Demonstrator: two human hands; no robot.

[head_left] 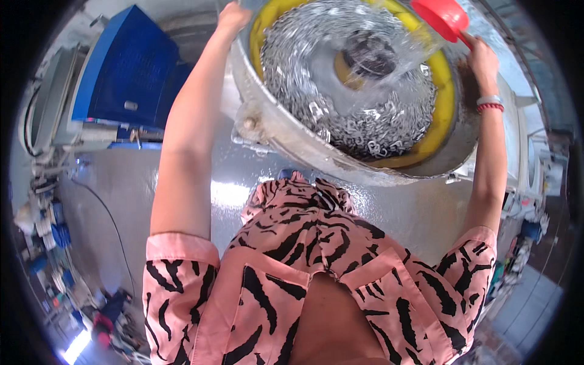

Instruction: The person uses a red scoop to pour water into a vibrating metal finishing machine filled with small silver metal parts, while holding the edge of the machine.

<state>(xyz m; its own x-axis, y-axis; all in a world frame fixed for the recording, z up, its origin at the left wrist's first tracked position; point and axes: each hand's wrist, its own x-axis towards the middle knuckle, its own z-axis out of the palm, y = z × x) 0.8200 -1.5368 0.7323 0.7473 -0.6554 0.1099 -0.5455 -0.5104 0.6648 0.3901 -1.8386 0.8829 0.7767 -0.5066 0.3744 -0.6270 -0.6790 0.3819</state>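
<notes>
My right hand point(485, 61) is closed round the handle of a red plastic water dipper point(439, 15), held tilted over the far right side of a round machine tub. Water point(404, 52) splashes from it into the tub. Many small shiny metal pieces point(377, 131), some looking like buckles or links, fill the tub's ring inside a yellow lining point(439, 115). A dark round post point(369, 55) stands in the middle. My left hand point(234, 17) is closed at the tub's grey metal rim point(242, 76) on the far left; its fingers are partly hidden.
A blue metal cabinet point(128, 73) stands left of the tub. Wet grey floor point(103, 188) lies below, with a dark cable point(112, 222) across it on the left. Assorted clutter point(61, 237) lines the left edge. Grey machine panels point(517, 128) border the right side.
</notes>
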